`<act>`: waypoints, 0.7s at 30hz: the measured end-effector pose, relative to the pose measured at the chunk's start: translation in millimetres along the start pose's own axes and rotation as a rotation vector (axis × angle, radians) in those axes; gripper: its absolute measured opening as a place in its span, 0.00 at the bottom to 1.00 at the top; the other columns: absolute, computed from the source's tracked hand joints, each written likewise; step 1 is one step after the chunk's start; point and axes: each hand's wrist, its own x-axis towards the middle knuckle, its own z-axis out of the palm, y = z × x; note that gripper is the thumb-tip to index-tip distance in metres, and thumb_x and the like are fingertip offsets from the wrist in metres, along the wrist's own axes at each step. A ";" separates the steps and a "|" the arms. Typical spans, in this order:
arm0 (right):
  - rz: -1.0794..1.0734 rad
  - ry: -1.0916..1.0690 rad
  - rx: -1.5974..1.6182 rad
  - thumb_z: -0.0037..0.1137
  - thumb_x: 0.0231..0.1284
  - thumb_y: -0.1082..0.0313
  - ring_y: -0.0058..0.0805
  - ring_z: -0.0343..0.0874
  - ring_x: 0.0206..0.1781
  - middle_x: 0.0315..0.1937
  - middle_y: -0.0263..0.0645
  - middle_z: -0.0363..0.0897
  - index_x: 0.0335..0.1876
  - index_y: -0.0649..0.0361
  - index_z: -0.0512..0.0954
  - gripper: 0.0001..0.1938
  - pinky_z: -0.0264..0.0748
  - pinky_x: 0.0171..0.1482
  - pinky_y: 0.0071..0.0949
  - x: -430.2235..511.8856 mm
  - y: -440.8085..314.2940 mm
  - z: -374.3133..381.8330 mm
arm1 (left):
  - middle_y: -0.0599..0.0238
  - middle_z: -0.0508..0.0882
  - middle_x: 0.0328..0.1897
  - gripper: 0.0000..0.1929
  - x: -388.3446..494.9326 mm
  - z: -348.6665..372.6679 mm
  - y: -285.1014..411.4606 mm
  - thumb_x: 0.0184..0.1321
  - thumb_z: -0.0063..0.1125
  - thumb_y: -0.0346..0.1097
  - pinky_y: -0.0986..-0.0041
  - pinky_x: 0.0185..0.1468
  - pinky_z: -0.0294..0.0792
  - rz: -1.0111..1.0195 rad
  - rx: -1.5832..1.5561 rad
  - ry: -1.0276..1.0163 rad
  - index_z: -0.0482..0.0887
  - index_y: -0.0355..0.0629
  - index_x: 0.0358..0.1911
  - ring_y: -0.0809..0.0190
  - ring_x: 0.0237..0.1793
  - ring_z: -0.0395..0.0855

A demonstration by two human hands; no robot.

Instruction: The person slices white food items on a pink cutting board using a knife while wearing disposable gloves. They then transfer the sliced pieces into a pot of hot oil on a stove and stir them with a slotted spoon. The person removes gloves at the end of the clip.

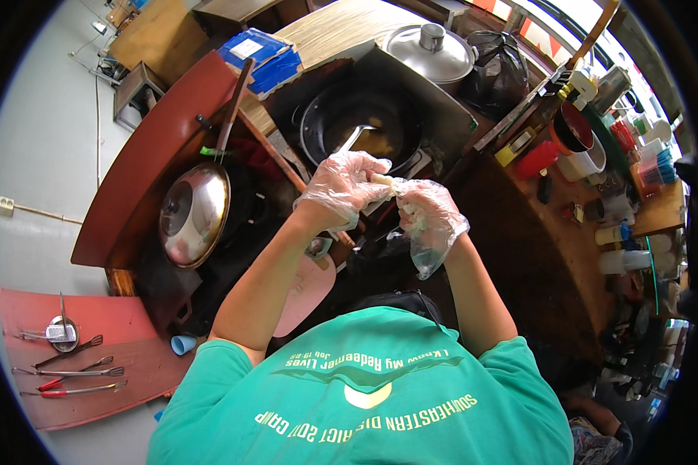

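Both my hands wear clear plastic gloves and meet in front of my chest, near the close edge of a dark wok. My left hand pinches a small pale piece of what looks like food between its fingertips. My right hand touches the piece's other end, its fingers curled around some pale stuff under the loose glove. Behind my left hand, a light-coloured utensil handle leans in the wok. Yellowish-brown liquid lies in the wok's bottom.
A metal shield surrounds the wok's far side. A large pot lid and a black plastic bag lie beyond it. At left are a domed lid and a pink board. Bowls and bottles crowd the right counter; another person's arm shows lower right.
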 end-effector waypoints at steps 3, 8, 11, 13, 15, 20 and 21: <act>0.005 -0.003 0.081 0.63 0.57 0.72 0.28 0.74 0.25 0.26 0.38 0.75 0.35 0.64 0.79 0.05 0.71 0.29 0.29 16.0 -15.1 -27.8 | 0.55 0.90 0.51 0.17 28.1 13.0 4.0 0.61 0.72 0.23 0.72 0.63 0.78 -0.015 0.012 0.036 0.85 0.28 0.54 0.63 0.53 0.88; 0.024 0.106 0.047 0.65 0.58 0.72 0.26 0.74 0.26 0.26 0.36 0.75 0.39 0.64 0.81 0.07 0.73 0.30 0.28 47.7 -32.5 -56.6 | 0.66 0.89 0.35 0.12 66.6 22.2 -5.7 0.66 0.70 0.30 0.81 0.32 0.72 -0.036 0.091 0.134 0.90 0.32 0.50 0.76 0.27 0.79; 0.077 0.056 -0.210 0.67 0.57 0.72 0.25 0.74 0.27 0.29 0.36 0.76 0.37 0.60 0.79 0.07 0.71 0.29 0.26 79.4 -41.5 -66.5 | 0.66 0.89 0.36 0.12 90.9 23.0 -22.7 0.66 0.70 0.30 0.81 0.33 0.72 -0.071 0.162 0.153 0.90 0.32 0.50 0.75 0.27 0.79; -0.049 0.055 -0.517 0.70 0.58 0.68 0.24 0.75 0.22 0.24 0.35 0.78 0.35 0.63 0.83 0.08 0.74 0.26 0.31 104.4 -46.7 -71.5 | 0.61 0.91 0.37 0.13 98.4 17.8 -33.5 0.62 0.72 0.31 0.76 0.40 0.77 0.025 0.361 0.216 0.90 0.32 0.48 0.69 0.33 0.85; -0.103 0.181 -0.944 0.69 0.60 0.64 0.24 0.79 0.23 0.22 0.34 0.79 0.34 0.63 0.86 0.09 0.76 0.25 0.33 134.7 -55.7 -76.0 | 0.58 0.91 0.38 0.14 99.3 11.6 -41.8 0.59 0.73 0.31 0.73 0.46 0.79 0.196 0.732 0.339 0.91 0.32 0.47 0.65 0.38 0.88; -0.226 0.045 -1.931 0.73 0.58 0.47 0.58 0.87 0.42 0.35 0.55 0.86 0.38 0.60 0.88 0.20 0.83 0.47 0.45 209.8 -66.3 -76.1 | 0.59 0.91 0.38 0.14 73.0 -1.0 -50.0 0.59 0.73 0.33 0.74 0.47 0.78 0.005 0.586 0.454 0.91 0.33 0.46 0.65 0.38 0.88; -0.209 0.067 -1.877 0.73 0.58 0.48 0.57 0.87 0.43 0.36 0.55 0.87 0.38 0.60 0.88 0.20 0.83 0.48 0.46 218.9 -67.8 -79.1 | 0.62 0.90 0.38 0.13 67.6 -4.1 -49.3 0.61 0.72 0.32 0.76 0.44 0.77 -0.057 0.452 0.451 0.90 0.34 0.47 0.68 0.36 0.86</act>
